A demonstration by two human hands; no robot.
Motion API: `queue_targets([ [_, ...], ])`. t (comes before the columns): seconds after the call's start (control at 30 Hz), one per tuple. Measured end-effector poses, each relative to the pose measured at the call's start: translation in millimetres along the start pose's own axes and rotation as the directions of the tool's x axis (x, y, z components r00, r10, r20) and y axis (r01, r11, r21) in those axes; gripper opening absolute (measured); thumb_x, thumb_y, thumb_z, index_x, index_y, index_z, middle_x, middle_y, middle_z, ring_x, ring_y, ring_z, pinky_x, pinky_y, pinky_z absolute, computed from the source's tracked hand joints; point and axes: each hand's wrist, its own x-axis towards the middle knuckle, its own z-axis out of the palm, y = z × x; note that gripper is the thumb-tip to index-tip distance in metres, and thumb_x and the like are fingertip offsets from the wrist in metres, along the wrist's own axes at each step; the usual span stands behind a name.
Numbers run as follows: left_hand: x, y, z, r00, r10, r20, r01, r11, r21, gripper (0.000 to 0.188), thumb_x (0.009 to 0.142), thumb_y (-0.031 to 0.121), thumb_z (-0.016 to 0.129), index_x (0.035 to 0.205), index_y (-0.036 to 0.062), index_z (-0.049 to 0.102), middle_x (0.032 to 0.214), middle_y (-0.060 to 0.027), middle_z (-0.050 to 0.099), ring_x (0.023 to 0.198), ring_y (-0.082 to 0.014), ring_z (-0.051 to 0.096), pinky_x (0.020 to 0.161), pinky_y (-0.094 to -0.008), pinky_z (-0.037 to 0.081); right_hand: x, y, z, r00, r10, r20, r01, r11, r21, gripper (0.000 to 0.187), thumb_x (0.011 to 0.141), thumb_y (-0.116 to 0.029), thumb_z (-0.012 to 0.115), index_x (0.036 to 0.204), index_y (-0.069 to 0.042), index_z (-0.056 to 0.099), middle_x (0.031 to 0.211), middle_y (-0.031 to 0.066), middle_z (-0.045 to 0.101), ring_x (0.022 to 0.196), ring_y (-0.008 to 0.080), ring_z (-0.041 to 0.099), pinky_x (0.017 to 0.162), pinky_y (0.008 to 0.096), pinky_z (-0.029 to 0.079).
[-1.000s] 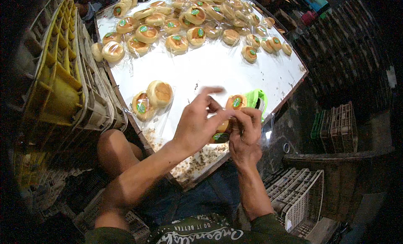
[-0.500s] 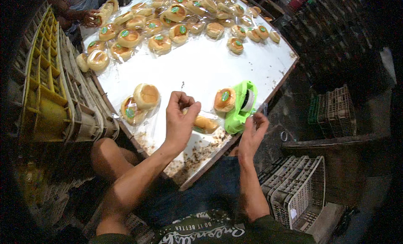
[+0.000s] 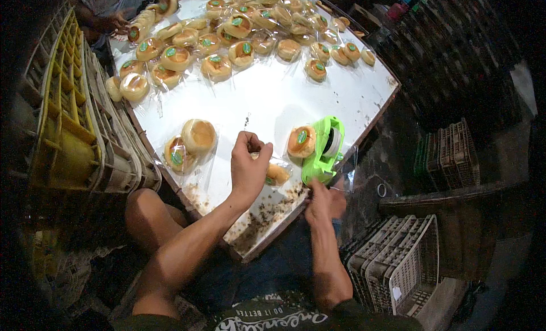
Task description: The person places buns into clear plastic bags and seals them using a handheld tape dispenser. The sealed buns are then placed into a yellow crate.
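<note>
My left hand [image 3: 250, 169] is closed in a pinch above the near corner of the white table. Beside its fingers a bagged bun [image 3: 277, 174] lies tilted, its clear wrapper running up to the pinch. My right hand [image 3: 323, 203], blurred, is at the table edge by the near end of a bright green tape dispenser [image 3: 319, 170]; its fingertips are unclear. Against the dispenser's left side rests another bagged bun [image 3: 300, 142] with a green label. Left of my left hand sit a bare-looking round bun [image 3: 199, 136] and a bagged, labelled bun [image 3: 177, 154].
Many bagged buns [image 3: 242, 53] crowd the table's far side. At far left, another person's hand [image 3: 116, 23] is near a row of buns. Stacked yellow and grey crates [image 3: 68, 114] line the left edge; pale plastic crates [image 3: 392, 257] stand on the floor at right.
My right hand has moved down and left from the dispenser's right side to its near end. My left hand keeps its pinch, nearly still. The view has shifted slightly.
</note>
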Motion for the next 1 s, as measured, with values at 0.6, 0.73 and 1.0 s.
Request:
queue_targets([
  [0.6,35,25,6,0.996,-0.083,-0.022,0.079,0.987,-0.139,0.035,0.088,0.018,0.069,0.114,-0.0028,0.055,0.104,-0.0075,0.061,0.091,-0.0142,0.058,0.082,-0.0293,0.048,-17,-38,89,0.854,-0.021,0.519,0.009,1.000,0.025,0.034,0.093,-0.017,0.058,0.122,0.000,0.054,0.114,0.0118,0.058,0.104,0.0195,0.058,0.091,0.0304,0.047],
  [0.73,59,-3,8,0.921,-0.214,0.325,0.297,0.926,-0.232,0.053,0.085,0.024,0.073,0.121,-0.0080,0.053,0.112,-0.0158,0.064,0.100,-0.0233,0.064,0.088,-0.0334,0.052,9,-61,99,0.795,-0.264,0.546,0.395,0.909,-0.136,0.028,0.094,-0.015,0.056,0.117,0.001,0.059,0.119,0.0121,0.058,0.113,0.0224,0.055,0.101,0.0350,0.041],
  [1.0,71,-61,48,0.879,-0.271,0.392,0.291,0.957,0.008,0.075,0.089,0.041,0.067,0.141,-0.0040,0.038,0.150,-0.0245,0.032,0.137,-0.0334,0.036,0.115,-0.0431,0.025,189,-109,172,0.600,-0.481,0.639,0.799,0.331,-0.502,0.039,0.096,-0.032,0.058,0.114,0.001,0.067,0.128,0.0219,0.056,0.123,0.0305,0.051,0.103,0.0379,0.039],
])
